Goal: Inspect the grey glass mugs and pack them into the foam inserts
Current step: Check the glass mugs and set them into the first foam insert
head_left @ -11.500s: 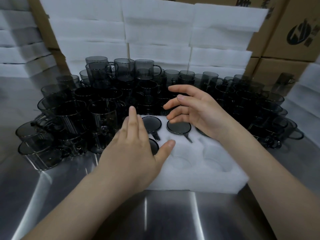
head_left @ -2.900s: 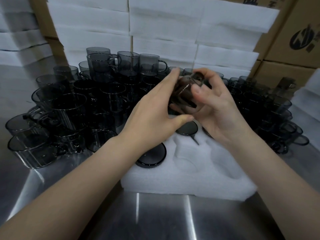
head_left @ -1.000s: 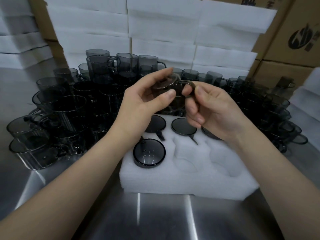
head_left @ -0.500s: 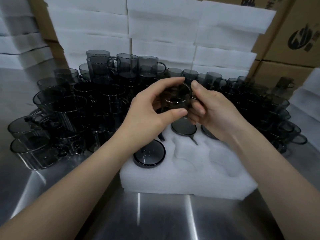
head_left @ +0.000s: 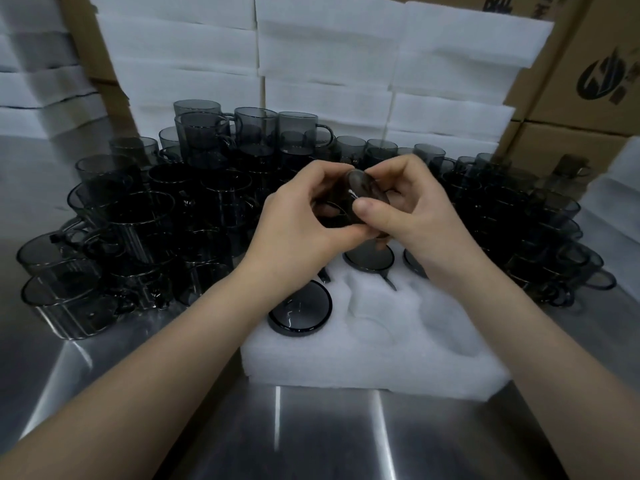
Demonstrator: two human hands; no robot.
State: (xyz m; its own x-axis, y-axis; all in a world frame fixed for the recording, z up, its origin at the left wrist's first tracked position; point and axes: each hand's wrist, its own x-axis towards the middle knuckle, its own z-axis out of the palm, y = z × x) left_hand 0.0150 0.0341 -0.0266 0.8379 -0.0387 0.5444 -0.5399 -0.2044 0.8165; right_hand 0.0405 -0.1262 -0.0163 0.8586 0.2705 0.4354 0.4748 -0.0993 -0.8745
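The grey glass mug point(head_left: 360, 199) under inspection was held in the air above the far edge of the foam insert point(head_left: 381, 351), tipped so that its round base faced the camera. The left hand point(head_left: 298, 220) gripped it from one side and the right hand point(head_left: 415, 209) from the other, with curled fingers and thumbs on the glass. It was not yet packed. In the insert, at least three packed mugs point(head_left: 300, 315) sat upside down with their dark bases showing, one at the near left and the others in the far row, partly hidden by the wrists. At least two near pockets point(head_left: 450, 327) looked unfilled, so this insert seemed roughly half done. Around the insert's far and side edges stood a large crowd of loose mugs point(head_left: 156, 216) on the steel table point(head_left: 329, 438), so most of the work appeared to remain. Behind them rose stacks of foam sheets point(head_left: 329, 64) and cardboard boxes point(head_left: 588, 81).
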